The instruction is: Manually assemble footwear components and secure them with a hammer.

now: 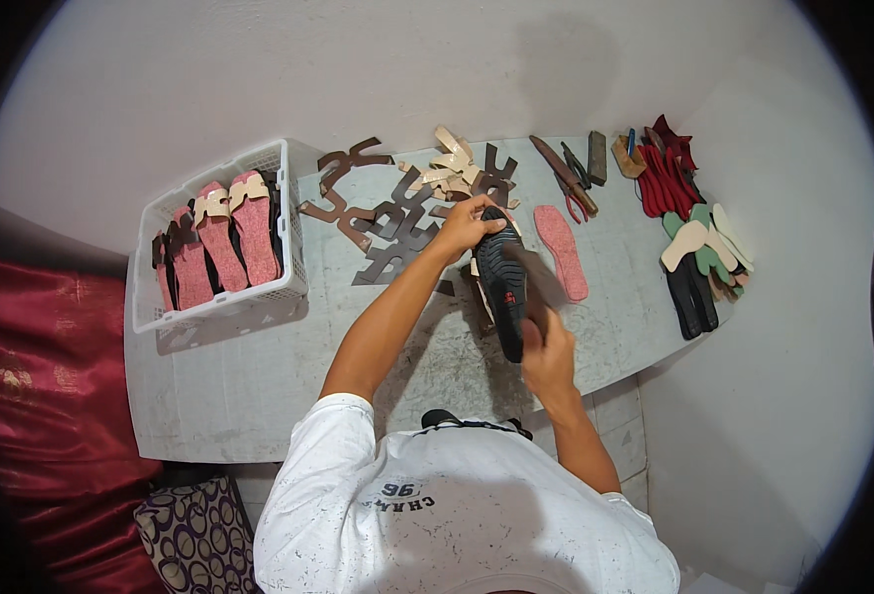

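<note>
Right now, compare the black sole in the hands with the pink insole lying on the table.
The black sole is dark and ridged; the pink insole is pale pink and speckled. The black sole is gripped by the left hand and right hand; the pink insole lies flat, untouched, on the table. Both are foot-shaped.

One head-worn fisheye view looks steeply down from above the person's shoulders onto the grey surface [239,386], close, edges bending toward the rim.

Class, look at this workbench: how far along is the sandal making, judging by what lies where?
Done: pink sandals fill the white basket. In hand: left hand steadies a black sole while right hand works on it with a blurred tool. Left: loose straps, a pink insole, stacked soles.
</note>
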`<state>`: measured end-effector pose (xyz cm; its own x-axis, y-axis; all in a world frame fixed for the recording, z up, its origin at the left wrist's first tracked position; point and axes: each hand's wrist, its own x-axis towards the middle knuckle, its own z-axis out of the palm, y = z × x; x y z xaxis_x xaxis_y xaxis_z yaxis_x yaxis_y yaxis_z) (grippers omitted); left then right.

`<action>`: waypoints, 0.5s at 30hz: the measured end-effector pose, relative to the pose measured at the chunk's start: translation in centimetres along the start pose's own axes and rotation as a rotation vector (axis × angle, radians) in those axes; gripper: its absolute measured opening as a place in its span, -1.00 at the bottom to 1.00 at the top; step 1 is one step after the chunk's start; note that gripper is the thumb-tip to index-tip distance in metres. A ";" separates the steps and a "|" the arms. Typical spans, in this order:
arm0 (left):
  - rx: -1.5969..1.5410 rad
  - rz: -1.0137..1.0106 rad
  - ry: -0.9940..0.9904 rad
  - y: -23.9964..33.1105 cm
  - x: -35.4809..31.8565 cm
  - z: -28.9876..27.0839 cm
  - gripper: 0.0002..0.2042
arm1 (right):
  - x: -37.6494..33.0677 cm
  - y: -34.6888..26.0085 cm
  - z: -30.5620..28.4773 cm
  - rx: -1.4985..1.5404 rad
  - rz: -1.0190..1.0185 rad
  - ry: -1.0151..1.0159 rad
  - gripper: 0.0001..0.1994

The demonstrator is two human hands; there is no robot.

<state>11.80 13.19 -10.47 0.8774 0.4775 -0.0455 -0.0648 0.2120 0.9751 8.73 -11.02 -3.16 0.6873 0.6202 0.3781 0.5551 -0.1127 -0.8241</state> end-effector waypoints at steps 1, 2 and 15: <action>-0.025 0.012 -0.004 0.0 0.0 0.2 -0.86 | 0.0 0.7 0.2 -0.002 0.002 0.000 -0.71; -0.026 0.014 -0.003 -0.1 0.0 0.0 -0.86 | 0.2 1.3 0.4 -0.154 0.106 -0.140 -0.70; -0.131 -0.006 -0.005 -0.7 0.1 -0.5 -0.85 | 1.0 0.1 -0.3 0.116 0.054 -0.070 -0.69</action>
<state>11.69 13.55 -11.22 0.8805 0.4714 -0.0502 -0.1205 0.3251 0.9380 9.63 -10.62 -2.78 0.6779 0.6689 0.3051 0.4577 -0.0592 -0.8871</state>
